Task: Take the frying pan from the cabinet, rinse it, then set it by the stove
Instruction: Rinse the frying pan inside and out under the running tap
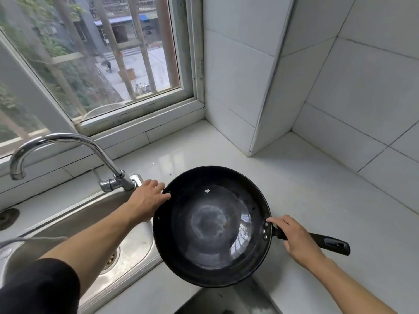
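Black frying pan over white countertop: right hand grips its handle, left hand pinches its rim.

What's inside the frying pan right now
The frying pan holds no food or utensil; only a pale whitish ring on its dark bottom and glossy reflections. Whether that sheen is water cannot be told.

A white worktop runs into a corner of white wall tiles. At the left, a steel sink is set into it, with a round drain in its floor. A curved chrome tap rises from the sink's back edge. Behind it, a white-framed window with bars looks down on a street and greenery.
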`<state>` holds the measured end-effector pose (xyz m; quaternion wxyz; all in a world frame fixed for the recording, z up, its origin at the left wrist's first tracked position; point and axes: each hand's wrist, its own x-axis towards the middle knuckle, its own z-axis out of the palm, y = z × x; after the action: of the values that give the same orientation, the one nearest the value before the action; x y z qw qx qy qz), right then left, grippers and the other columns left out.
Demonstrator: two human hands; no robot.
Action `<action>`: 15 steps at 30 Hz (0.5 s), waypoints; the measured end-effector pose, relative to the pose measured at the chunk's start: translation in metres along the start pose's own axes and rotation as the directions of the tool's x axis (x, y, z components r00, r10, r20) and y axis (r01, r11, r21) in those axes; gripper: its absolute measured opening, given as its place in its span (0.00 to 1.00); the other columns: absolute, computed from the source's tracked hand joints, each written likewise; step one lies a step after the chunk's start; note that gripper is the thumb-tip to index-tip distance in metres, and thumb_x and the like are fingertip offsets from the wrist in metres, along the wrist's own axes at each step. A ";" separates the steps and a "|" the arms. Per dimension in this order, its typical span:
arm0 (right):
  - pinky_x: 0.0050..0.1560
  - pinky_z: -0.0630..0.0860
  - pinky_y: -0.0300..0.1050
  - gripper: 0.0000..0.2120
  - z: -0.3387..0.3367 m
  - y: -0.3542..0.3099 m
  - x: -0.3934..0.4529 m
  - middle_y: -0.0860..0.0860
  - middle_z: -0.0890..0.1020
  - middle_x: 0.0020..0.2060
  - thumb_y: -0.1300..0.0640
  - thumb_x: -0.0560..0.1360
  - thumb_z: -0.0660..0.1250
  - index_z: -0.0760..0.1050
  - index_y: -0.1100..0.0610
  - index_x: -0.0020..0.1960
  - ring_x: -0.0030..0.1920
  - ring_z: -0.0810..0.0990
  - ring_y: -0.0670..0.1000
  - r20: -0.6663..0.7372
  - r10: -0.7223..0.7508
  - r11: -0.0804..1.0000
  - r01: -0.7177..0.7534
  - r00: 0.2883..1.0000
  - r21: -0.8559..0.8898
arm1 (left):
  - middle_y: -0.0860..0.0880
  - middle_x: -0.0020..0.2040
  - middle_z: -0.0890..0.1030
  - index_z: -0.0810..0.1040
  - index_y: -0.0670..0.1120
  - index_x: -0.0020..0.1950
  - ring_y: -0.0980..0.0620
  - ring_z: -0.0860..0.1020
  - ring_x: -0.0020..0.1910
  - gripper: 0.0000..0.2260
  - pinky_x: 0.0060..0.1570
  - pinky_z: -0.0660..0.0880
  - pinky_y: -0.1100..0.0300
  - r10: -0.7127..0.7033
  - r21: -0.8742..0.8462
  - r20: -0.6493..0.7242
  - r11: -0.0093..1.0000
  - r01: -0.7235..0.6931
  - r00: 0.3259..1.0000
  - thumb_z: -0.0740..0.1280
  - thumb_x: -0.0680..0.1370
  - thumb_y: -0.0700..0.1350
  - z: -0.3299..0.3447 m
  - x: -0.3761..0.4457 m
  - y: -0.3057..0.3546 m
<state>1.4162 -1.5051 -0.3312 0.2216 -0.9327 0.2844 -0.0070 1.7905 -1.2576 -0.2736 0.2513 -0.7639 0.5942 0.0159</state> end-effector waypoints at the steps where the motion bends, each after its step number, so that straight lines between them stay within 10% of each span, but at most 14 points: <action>1: 0.50 0.75 0.44 0.40 -0.001 0.000 0.003 0.45 0.71 0.47 0.77 0.63 0.62 0.70 0.43 0.66 0.47 0.74 0.49 0.019 -0.022 1.000 0.022 1.000 0.001 | 0.47 0.60 0.71 0.68 0.53 0.66 0.45 0.71 0.57 0.29 0.59 0.67 0.53 -0.010 -0.002 0.029 1.000 0.010 1.000 0.72 0.67 0.46 0.000 -0.009 0.002; 15: 0.47 0.75 0.45 0.39 -0.003 -0.119 0.103 0.47 0.74 0.47 0.78 0.62 0.60 0.73 0.47 0.66 0.44 0.74 0.50 0.158 -0.574 0.813 0.582 0.803 -0.005 | 0.52 0.59 0.71 0.67 0.61 0.64 0.49 0.69 0.58 0.33 0.61 0.65 0.56 -0.427 -0.139 0.283 0.868 0.477 0.859 0.75 0.61 0.52 0.023 -0.215 -0.010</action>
<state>1.5649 -1.4733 -0.2906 0.2046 -0.9784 -0.0304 0.0031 1.7433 -1.0530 -0.2207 0.2387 -0.8963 0.3570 0.1105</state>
